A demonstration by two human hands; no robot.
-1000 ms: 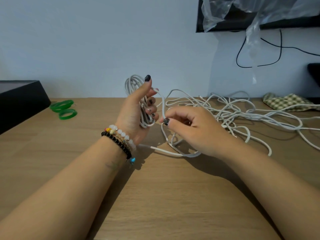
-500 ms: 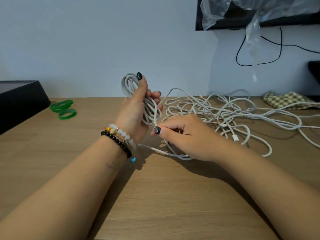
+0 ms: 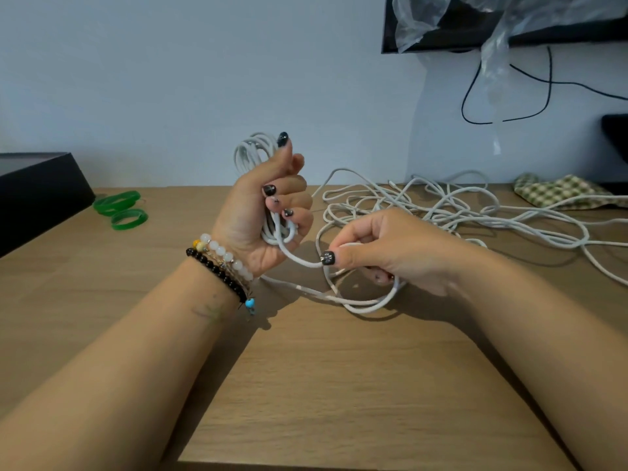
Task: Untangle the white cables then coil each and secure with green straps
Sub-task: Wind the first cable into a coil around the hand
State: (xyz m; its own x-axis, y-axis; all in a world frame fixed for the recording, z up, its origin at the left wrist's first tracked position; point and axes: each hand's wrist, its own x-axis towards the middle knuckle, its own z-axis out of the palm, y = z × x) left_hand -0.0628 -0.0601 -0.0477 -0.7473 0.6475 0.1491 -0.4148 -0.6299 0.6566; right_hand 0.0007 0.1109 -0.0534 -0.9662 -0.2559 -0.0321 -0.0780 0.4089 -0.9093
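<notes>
My left hand (image 3: 261, 212) is raised above the wooden table (image 3: 306, 385) and closed around a coil of white cable (image 3: 253, 151), whose loops stick out above and below the fist. From the coil's bottom a strand runs to my right hand (image 3: 384, 249), which pinches it between thumb and fingers just above the table. A loose loop of white cable (image 3: 367, 305) lies under that hand. Behind it spreads the tangle of white cables (image 3: 452, 212). Two green straps (image 3: 120, 209) lie at the far left of the table.
A black box (image 3: 37, 188) stands at the left edge. A green checked cloth (image 3: 557, 192) lies at the back right. A dark screen draped in clear plastic (image 3: 492, 25) hangs on the wall, with a black wire (image 3: 475, 96) dangling below it.
My left hand has closed its fingers fully round the coil. My right hand has drawn the strand rightward and down, away from the coil, and the loop under it has shifted.
</notes>
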